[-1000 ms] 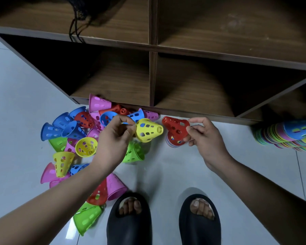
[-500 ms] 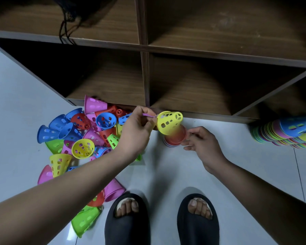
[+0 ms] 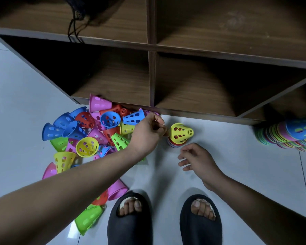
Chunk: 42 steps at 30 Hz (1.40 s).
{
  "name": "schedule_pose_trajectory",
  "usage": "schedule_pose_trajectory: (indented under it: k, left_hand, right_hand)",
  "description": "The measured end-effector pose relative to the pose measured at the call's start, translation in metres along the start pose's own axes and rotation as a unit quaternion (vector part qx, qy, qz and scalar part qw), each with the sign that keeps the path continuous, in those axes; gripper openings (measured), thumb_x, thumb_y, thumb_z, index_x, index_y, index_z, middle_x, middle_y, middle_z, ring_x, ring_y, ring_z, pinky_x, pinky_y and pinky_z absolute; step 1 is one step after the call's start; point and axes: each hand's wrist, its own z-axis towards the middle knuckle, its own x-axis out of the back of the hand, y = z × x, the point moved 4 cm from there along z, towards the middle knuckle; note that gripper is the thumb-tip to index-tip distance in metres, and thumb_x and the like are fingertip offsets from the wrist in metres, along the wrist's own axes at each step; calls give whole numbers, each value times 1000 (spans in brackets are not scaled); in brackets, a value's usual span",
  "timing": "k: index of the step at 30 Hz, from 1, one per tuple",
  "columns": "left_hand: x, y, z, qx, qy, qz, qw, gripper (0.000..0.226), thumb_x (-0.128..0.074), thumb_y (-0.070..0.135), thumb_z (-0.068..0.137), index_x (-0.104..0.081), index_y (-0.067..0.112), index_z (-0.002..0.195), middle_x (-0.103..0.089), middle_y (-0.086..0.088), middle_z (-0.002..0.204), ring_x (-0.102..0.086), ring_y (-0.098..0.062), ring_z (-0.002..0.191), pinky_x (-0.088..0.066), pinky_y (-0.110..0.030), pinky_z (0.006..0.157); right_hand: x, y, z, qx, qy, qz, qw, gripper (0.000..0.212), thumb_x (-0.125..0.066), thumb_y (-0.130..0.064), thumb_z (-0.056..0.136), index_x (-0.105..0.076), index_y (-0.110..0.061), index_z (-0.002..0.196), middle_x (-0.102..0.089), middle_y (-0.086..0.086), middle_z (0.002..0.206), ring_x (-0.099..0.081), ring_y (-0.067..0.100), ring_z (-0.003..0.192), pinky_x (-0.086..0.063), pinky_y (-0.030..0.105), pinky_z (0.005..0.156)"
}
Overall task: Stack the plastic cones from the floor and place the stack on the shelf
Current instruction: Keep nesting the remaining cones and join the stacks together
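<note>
A yellow cone (image 3: 181, 133) with cut-out holes is sitting narrow end up as the top piece of a short stack (image 3: 174, 145), with a red cone showing just under it. The stack is standing on the pale tiled floor (image 3: 228, 165), just in front of the bottom edge of the wooden shelf (image 3: 193, 96).

The left hand (image 3: 147, 135) is reaching in from the left. Its grip is narrow, with fingertips bunched against the yellow cone's wide rim, and I cannot tell whether they are pinching it or only touching it. The right hand (image 3: 198, 160) is hovering near the stack on the person's side, apart from it, with its grip loose and fingers relaxed around nothing.

To the left, loose cones (image 3: 88, 131) in blue, pink, green, yellow and red are lying in a heap against the shelf's base. At the far right, a long stack (image 3: 290, 137) of many colours is lying on its side on the floor. Two feet in black slides (image 3: 131, 220) are standing at the bottom of the view.
</note>
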Motion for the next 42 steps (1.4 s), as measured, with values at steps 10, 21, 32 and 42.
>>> schedule_pose_trajectory:
  k: [10, 21, 32, 42]
  left_hand:
    - [71, -30, -14, -71, 54, 175, 981, 18, -73, 11, 95, -66, 28, 98, -75, 13, 90, -71, -3, 81, -58, -25, 75]
    - [155, -65, -24, -157, 96, 431, 883, 18, -77, 16, 92, -70, 20, 108, -63, 0, 115, -51, -25, 101, -48, -43, 82]
    - [163, -73, -25, -154, 92, 479, 859, 19, -74, 23, 96, -76, 23, 115, -72, 5, 116, -53, -25, 104, -46, -45, 78]
    - [151, -35, -36, -197, 106, 388, 894, 23, -74, 5, 95, -78, 19, 114, -76, 3, 101, -58, -19, 88, -53, -39, 69]
  right_hand:
    - [-44, 1, -6, 26, -103, -69, 992, 7, -64, -16, 101, -70, -16, 105, -71, 6, 113, -78, 15, 85, -56, 28, 66]
    - [-99, 0, -14, 164, -239, -283, 914, 32, -57, -16, 102, -67, -33, 127, -42, -22, 151, -63, 8, 102, -46, 28, 104]
    - [-119, -11, -3, 223, -202, -343, 890, 40, -55, -12, 101, -60, -22, 140, -53, -12, 136, -59, 7, 100, -47, 24, 92]
    - [-74, -51, -16, 236, -17, -166, 957, 10, -73, -13, 94, -71, -23, 92, -70, -14, 85, -65, 5, 80, -51, 17, 72]
